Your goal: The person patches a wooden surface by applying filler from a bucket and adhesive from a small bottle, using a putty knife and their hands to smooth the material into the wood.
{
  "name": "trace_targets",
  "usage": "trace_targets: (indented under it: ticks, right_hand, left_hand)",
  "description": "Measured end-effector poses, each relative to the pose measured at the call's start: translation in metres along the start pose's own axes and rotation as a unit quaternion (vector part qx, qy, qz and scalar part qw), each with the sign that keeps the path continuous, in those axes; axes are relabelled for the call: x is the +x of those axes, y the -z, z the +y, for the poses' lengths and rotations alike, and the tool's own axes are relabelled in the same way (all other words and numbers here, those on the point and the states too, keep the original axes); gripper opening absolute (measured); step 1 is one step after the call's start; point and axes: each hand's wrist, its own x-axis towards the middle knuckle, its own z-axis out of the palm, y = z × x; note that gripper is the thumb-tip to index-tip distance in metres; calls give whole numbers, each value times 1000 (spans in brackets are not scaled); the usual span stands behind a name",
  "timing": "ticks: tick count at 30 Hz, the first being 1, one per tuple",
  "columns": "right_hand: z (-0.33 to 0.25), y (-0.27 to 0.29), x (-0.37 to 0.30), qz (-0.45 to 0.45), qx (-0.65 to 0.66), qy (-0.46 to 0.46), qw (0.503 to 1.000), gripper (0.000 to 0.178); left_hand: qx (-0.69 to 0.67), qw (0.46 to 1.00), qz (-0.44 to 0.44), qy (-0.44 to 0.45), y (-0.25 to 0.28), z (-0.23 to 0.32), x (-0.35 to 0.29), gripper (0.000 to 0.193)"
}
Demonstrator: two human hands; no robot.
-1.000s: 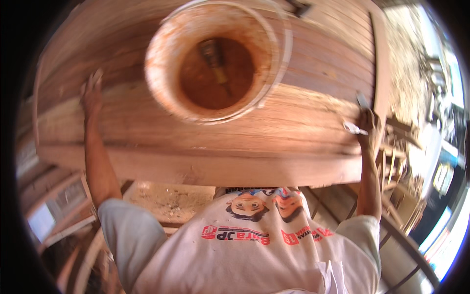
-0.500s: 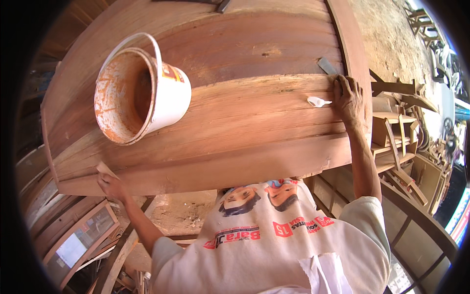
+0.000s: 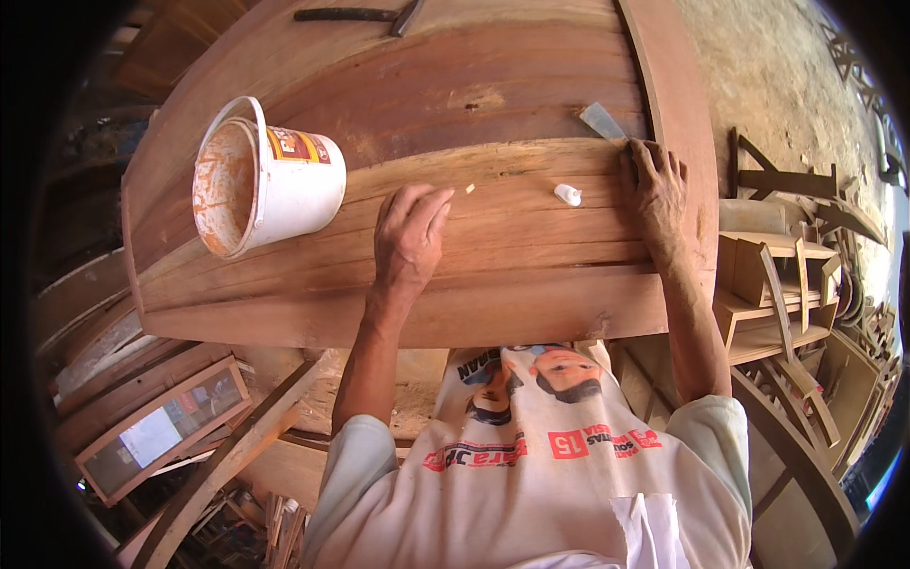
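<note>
My left hand (image 3: 409, 242) is over the middle of a reddish wooden panel (image 3: 512, 313), fingers curled together. What they hold, if anything, is hidden. A small pale chip (image 3: 469, 189) shows just past its fingertips; I cannot tell whether it lies on the wood. My right hand (image 3: 657, 194) rests on the panel's right part with fingers apart and bent. Close to its fingertips is a flat translucent grey blade (image 3: 601, 121). To that hand's left sits a small white plastic bottle (image 3: 568, 194). Left of my left hand, a white bucket (image 3: 308, 194) lies tipped, its inside smeared orange.
A hammer (image 3: 346, 14) lies at the panel's far edge. Wooden frames and shelf pieces (image 3: 777, 284) stand at the right. At the lower left are a glazed frame (image 3: 161, 431), a long curved beam (image 3: 227, 455) and stacked wood scraps.
My left hand has moved from the panel's near left corner to its middle, and the thin pale piece no longer shows in it. The right hand stays on the panel. The view has shifted.
</note>
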Motion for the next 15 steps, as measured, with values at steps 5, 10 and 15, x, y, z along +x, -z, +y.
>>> trace_targets:
  ticks: [5,10,15]
  right_hand:
    - [1,3,0,5,11,-6,1000,26]
    - [-3,4,2,1,9,-8,1000,27]
    - [-5,0,2,14,-5,-4,1000,27]
  left_hand:
    - [-9,996,-55,-76,-32,-15,27,28]
    - [-30,994,-37,-95,-47,-25,29,28]
    - [-67,992,-38,-97,-60,-16,37,30]
